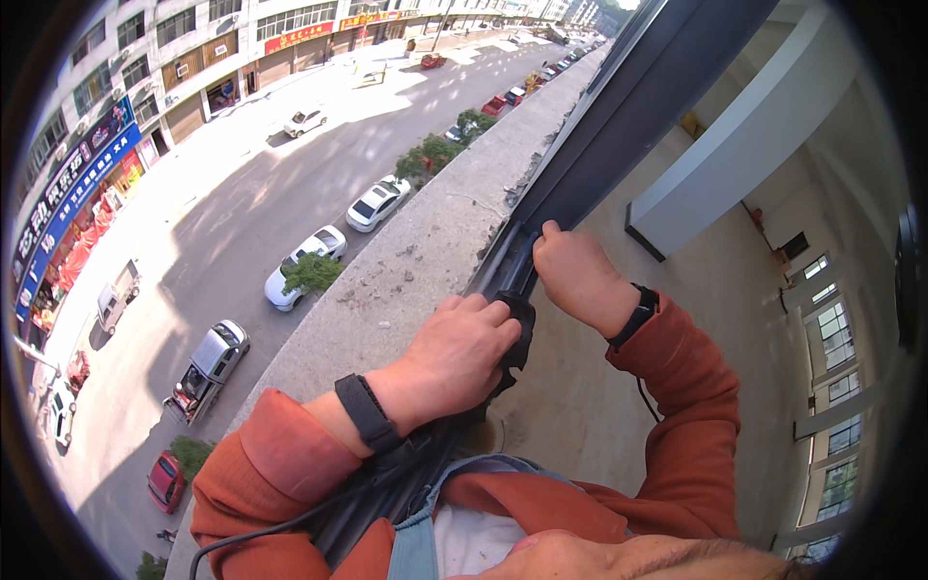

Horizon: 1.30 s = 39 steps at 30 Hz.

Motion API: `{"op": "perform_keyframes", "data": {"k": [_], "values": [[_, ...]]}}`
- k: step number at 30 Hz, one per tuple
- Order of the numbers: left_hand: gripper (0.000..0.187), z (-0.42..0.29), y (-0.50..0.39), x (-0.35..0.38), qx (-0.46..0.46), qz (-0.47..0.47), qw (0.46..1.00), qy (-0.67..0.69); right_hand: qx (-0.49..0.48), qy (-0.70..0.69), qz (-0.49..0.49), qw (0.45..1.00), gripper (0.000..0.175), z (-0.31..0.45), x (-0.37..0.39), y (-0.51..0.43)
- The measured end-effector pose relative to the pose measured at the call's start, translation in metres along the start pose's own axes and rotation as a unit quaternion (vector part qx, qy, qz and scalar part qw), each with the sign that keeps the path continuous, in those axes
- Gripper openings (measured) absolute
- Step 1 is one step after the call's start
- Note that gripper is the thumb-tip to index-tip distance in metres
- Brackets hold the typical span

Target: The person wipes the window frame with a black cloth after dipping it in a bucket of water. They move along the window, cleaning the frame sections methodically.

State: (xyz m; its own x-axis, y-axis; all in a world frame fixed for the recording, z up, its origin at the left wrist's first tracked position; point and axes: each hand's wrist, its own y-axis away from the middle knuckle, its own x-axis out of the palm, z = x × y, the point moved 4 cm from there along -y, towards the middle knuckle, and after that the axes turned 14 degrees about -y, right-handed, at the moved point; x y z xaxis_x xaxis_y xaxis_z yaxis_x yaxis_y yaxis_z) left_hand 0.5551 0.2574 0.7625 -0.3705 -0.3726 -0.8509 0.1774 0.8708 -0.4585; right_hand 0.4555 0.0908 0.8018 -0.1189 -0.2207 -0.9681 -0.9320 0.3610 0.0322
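Note:
At the centre, my left hand [464, 355] is closed over a black power tool [518, 326], whose shape is partly hidden under the fingers and forearm. Just above and to the right, my right hand [576, 272] has its fingers curled at the dark metal window frame [587, 159], close to the tool's front end. Whether that hand grips something small is hidden. The tool lies along the frame's lower track [500, 261]. A black cord [254, 536] runs beneath my left forearm. Both wrists wear black bands.
Outside the frame runs a rough concrete ledge [406, 268] with loose crumbs. Far below lies a street [239, 217] with parked cars and trees. Inside, to the right, are a pale column [739, 138] and a bare floor [616, 391] well below the sill.

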Motion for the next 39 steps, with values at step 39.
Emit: {"op": "perform_keyframes", "data": {"k": [39], "values": [[0.030,0.005,0.002,-0.001,-0.008,-0.007,1.000,0.023,-0.045,-0.303,-0.275,0.911,0.033,-0.017,-0.032,0.035]]}}
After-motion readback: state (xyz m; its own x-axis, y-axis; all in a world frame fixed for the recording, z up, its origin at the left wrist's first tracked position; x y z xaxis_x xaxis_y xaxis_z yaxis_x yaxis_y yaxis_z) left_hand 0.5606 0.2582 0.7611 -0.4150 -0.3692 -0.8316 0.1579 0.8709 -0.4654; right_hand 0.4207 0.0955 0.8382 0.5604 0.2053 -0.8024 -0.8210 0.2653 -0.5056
